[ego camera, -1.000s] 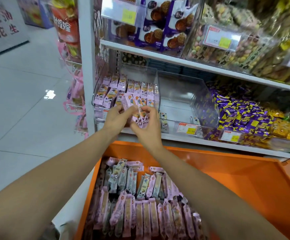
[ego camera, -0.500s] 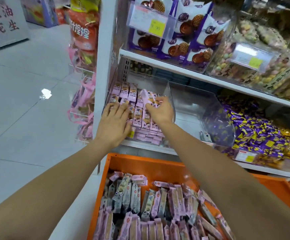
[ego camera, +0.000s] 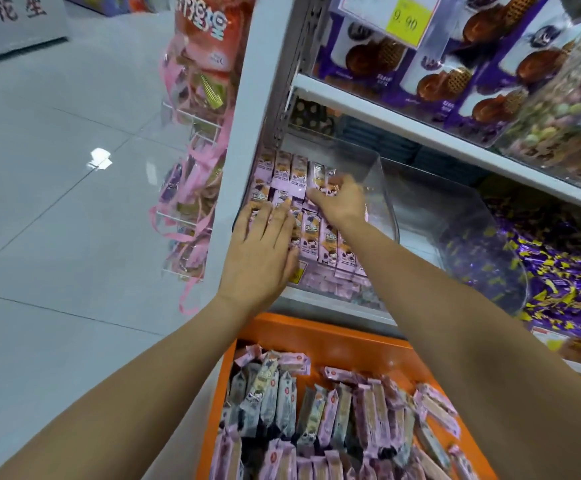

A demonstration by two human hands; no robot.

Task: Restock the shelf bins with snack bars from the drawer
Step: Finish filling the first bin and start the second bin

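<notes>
Squaring of the bars in the clear bin is judged to be the step in hand. The left hand is laid flat on the near rows, fingers straight, pressing them level. The right hand is reached further in, just beyond the left, with its fingers laid across the back rows; whether a bar is pinched beneath them cannot be told. Bars are packed in rows under and between both hands. Below the wrists the orange drawer stands open, with spare bars heaped in it. Once the rows are tidied, both hands would need to be drawn back and lowered to the drawer for another handful. The next bin, right of the right hand, looks nearly bare and would likely be filled afterwards.
</notes>
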